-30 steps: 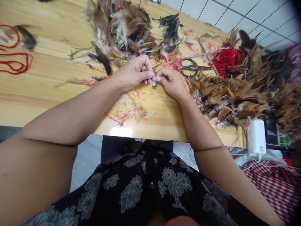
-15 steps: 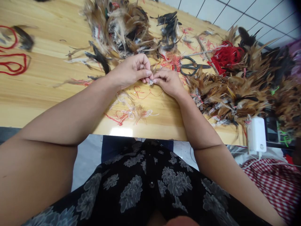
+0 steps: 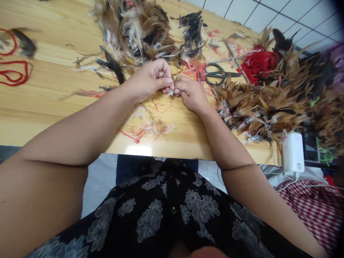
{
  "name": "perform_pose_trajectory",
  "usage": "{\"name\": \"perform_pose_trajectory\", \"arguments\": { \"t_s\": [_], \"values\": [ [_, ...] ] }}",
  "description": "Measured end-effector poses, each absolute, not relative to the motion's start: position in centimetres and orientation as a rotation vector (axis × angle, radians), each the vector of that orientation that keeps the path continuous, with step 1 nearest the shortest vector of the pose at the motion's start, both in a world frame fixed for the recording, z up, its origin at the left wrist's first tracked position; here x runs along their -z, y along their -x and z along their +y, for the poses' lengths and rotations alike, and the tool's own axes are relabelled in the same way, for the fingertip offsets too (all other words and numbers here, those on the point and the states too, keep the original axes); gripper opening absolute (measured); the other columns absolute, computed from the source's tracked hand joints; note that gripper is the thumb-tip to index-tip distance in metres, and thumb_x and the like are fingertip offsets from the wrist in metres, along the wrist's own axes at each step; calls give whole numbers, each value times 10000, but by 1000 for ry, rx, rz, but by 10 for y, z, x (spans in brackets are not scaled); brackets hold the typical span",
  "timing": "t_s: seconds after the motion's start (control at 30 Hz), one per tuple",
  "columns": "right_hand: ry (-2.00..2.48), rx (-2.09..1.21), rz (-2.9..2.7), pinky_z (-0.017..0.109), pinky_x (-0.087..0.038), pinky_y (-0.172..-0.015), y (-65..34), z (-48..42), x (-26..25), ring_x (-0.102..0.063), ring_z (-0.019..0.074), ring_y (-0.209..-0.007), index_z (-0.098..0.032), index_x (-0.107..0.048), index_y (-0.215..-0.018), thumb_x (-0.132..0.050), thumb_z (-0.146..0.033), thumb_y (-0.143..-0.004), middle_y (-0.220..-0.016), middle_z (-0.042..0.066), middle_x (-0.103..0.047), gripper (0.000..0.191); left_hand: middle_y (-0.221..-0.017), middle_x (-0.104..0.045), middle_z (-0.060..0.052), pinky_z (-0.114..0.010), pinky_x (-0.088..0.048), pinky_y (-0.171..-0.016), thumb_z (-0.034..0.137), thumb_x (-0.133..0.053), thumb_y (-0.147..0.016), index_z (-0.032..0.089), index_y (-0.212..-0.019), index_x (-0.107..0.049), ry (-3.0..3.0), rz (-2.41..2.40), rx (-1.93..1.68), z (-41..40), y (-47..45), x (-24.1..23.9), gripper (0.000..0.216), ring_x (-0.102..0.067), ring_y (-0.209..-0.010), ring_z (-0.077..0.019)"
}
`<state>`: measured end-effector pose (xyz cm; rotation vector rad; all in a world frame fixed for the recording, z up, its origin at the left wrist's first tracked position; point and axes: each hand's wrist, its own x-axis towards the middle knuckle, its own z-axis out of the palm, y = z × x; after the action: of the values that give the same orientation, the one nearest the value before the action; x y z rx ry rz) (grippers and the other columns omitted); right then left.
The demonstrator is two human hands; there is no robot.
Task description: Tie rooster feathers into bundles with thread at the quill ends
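Note:
Over the wooden table, my left hand pinches a small bunch of feathers whose pale fluffy base shows below the fingertips. Brown feather tips stick up between the two hands. My right hand is closed right beside it, its fingers curled against the same bunch; any thread between them is too fine to make out. Below the hands lie thin red thread and a scatter of red and white scraps.
A large pile of brown feathers lies beyond my left hand. Scissors, a red string bundle and many tied feather bunches lie to the right. A white charger sits at the table's right edge. Red cord lies far left.
My right hand's fingers have curled in tighter, and the hand has shifted slightly left and down against the bunch. The left hand keeps its pinch almost unmoved.

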<state>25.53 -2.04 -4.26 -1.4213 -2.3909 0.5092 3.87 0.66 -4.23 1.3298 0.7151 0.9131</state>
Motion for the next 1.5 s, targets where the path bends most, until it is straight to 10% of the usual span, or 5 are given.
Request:
{"name": "perform_pose_trajectory", "arguments": {
  "t_s": [0.2, 0.77, 1.13, 1.5],
  "values": [
    [1547, -267, -2433, 337, -565, -864, -249, -25, 37, -769, 258, -1132, -254, -821, -1121, -521, -277, -1173, -1179, 80, -823, 306, -645, -706, 101, -318, -444, -737, 60, -1029, -944, 259, -814, -572, -1376, 969, -932, -5, -48, 17, 515, -562, -645, -122],
    [1708, -160, -2439, 403, -598, -958, -249, -31, 35, -791, 309, -1201, -237, -814, -1223, -510, -246, -1176, -1280, 108, -857, 308, -669, -702, 84, -318, -468, -764, -58, -824, -958, 259, -801, -593, -1378, 1090, -888, -13, -45, 7, 423, -598, -680, -140],
    [1576, 62, -2362, 395, -604, -1040, -250, -39, 41, -788, 269, -1195, -200, -754, -1279, -181, -448, -1274, -1264, 123, -781, 624, -714, -748, -54, -194, -492, -561, 478, -910, -1136, 146, -830, -746, -1172, 934, -627, -11, -38, 20, 480, -706, -588, -122],
    [1521, -234, -2220, 419, -614, -1045, -247, -36, 51, -765, 264, -1133, -229, -759, -1388, -356, -529, -1257, -1197, 110, -820, 519, -794, -769, -20, -222, -500, -633, 63, -988, -957, 157, -843, -777, -1053, 823, -892, 0, -38, 33, 258, -658, -645, -98]
  ]
}}
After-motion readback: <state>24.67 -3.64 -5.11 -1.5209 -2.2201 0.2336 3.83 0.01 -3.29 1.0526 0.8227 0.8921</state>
